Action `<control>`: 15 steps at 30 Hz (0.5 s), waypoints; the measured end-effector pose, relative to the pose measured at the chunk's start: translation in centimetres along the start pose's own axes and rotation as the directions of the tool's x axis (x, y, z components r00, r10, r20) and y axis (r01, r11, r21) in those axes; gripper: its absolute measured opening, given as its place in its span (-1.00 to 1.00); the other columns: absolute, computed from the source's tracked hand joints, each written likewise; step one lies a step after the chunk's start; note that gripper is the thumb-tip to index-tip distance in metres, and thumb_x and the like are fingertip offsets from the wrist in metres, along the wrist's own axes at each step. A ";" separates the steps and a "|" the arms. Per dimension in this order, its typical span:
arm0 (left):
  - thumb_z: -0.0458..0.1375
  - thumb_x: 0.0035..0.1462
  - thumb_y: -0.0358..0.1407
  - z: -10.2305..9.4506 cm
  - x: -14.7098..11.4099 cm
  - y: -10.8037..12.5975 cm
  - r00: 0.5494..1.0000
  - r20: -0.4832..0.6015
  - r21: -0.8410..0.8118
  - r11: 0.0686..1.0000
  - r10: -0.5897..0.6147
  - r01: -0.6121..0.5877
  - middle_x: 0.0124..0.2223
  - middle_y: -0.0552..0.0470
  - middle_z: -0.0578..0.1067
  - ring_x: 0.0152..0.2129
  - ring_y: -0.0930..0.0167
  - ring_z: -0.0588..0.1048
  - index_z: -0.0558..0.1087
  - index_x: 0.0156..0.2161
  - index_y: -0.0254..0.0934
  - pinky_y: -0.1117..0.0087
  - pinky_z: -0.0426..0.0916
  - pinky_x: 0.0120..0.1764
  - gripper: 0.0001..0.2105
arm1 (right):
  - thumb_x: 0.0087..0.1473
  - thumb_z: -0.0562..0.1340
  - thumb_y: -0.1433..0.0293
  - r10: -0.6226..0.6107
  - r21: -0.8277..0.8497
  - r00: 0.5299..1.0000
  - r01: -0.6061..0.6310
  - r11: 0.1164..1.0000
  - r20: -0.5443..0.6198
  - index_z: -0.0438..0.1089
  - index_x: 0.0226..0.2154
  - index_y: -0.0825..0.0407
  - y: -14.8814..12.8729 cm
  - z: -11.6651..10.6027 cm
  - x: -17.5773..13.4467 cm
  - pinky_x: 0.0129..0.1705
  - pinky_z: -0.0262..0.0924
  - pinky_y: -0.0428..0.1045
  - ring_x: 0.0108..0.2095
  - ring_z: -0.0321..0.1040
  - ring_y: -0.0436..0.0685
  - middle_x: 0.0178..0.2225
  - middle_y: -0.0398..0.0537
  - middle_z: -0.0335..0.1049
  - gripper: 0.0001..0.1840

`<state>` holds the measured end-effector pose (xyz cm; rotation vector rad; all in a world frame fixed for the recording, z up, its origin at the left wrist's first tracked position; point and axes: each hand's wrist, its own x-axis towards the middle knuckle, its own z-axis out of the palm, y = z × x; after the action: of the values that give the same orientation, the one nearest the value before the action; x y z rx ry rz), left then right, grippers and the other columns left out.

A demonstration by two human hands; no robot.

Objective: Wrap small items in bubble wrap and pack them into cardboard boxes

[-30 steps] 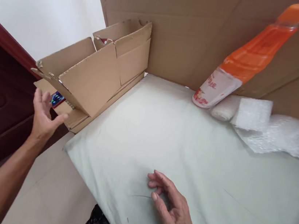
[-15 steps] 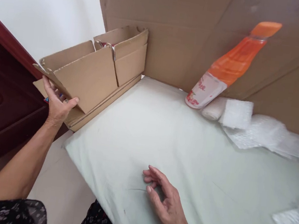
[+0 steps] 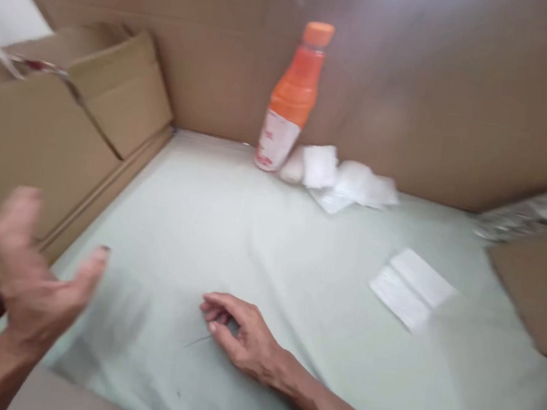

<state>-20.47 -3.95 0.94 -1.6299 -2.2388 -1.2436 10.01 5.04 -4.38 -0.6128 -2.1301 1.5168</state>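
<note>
My left hand (image 3: 42,275) is blurred by motion, its thumb and fingers spread, with nothing in it. It hangs in front of the cardboard boxes (image 3: 25,138) at the left, apart from them as far as I can see. My right hand (image 3: 246,339) rests low over the pale green cloth (image 3: 189,234), fingers loosely curled, a gap between thumb and forefinger, holding nothing. A thin dark strand lies by its fingertips. Farther back, an orange-capped bottle (image 3: 292,100) with orange drink and a white label stands against the cardboard wall.
Beside the bottle lie white wrapped pieces (image 3: 321,165) and crumpled bubble wrap (image 3: 357,184). A folded white sheet (image 3: 414,287) sits right of centre. At the right edge stands another cardboard box (image 3: 540,280) with clear plastic packaging (image 3: 529,215) behind it. A cardboard panel (image 3: 212,56) closes off the back.
My left hand has let go of the cardboard box and moved right, fingers spreading. The view has swung to the right, bringing the right-hand box into sight. My right hand keeps its loose curl.
</note>
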 end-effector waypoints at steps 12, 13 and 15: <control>0.12 0.29 -0.20 17.6 -3.7 8.8 0.664 0.424 -0.192 0.778 0.615 -0.598 0.19 -0.21 0.45 0.12 0.03 0.44 0.36 0.18 -0.10 -0.08 0.38 0.10 -0.63 | 0.25 0.21 0.36 0.001 -0.706 0.907 -0.328 0.627 -0.421 0.53 -0.02 -0.06 -0.3 -18.7 -9.4 0.13 0.40 0.08 0.04 0.50 0.15 0.03 -0.01 0.56 -0.72; 0.12 0.29 -0.21 17.8 -3.7 8.7 0.665 0.410 -0.193 0.771 0.625 -0.607 0.18 -0.22 0.44 0.10 0.01 0.44 0.35 0.18 -0.10 -0.10 0.38 0.08 -0.63 | 0.24 0.22 0.35 -0.030 -0.741 0.873 -0.394 0.544 -0.486 0.54 -0.04 -0.04 -1.0 -20.9 -10.9 0.15 0.37 0.11 0.06 0.48 0.18 0.05 0.01 0.55 -0.73; 0.13 0.28 -0.20 18.0 -3.6 8.6 0.648 0.404 -0.208 0.754 0.646 -0.623 0.16 -0.24 0.44 0.08 -0.02 0.45 0.33 0.18 -0.11 -0.12 0.39 0.04 -0.62 | 0.20 0.24 0.34 -0.099 -0.739 0.780 -0.534 0.410 -0.618 0.53 -0.03 0.04 -3.0 -25.8 -13.8 0.26 0.23 0.25 0.15 0.39 0.31 0.13 0.12 0.49 -0.70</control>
<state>-5.26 6.00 -8.15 -2.6282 -1.5108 -0.7721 36.04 15.37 4.57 -1.5676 -2.2031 -0.0288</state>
